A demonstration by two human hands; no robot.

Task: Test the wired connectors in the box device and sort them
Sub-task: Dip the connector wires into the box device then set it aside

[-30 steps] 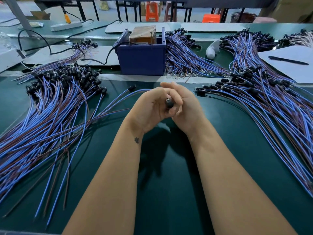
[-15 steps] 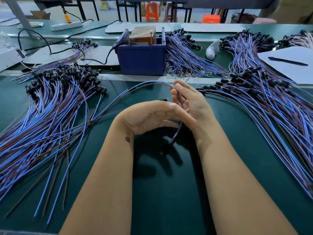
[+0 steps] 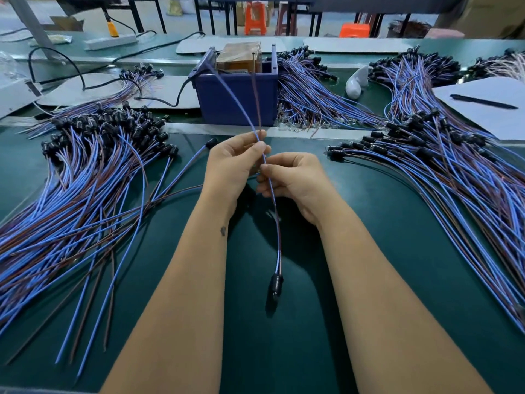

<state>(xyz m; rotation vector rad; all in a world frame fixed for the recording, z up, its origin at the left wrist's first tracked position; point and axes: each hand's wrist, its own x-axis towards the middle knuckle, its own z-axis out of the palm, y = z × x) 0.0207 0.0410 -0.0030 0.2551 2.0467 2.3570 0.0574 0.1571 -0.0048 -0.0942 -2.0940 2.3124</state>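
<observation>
Head view: a green table (image 3: 369, 251) carries heaps of blue and brown wired connectors. A large pile (image 3: 85, 180) fans out on the left, its black plugs bunched at the far end; a second pile (image 3: 440, 172) sweeps down the right side, and a third (image 3: 312, 95) lies behind, just right of the blue box device (image 3: 238, 100). A brown block (image 3: 238, 56) sits inside the box, and a black cable (image 3: 170, 100) runs to its left side. One loose connector (image 3: 210, 143) lies just left of the hands. Farther back are a white power strip (image 3: 110, 42), a white bottle-like object (image 3: 353, 85) and a sheet of paper (image 3: 483, 106) with a black pen (image 3: 483, 101) on it. Orange stools (image 3: 353, 29) stand beyond the bench.

The left hand (image 3: 230, 166) is curled, pinching the two wires of a single connector between thumb and fingertips. The right hand (image 3: 292, 180) is curled too, pinching the same wires just below. The held connector (image 3: 275, 282) hangs with its black plug low over the table between the forearms, while its blue wire (image 3: 230, 95) and brown wire (image 3: 257, 95) rise apart toward the top of the box. Whether the wire tips touch the device cannot be told.
</observation>
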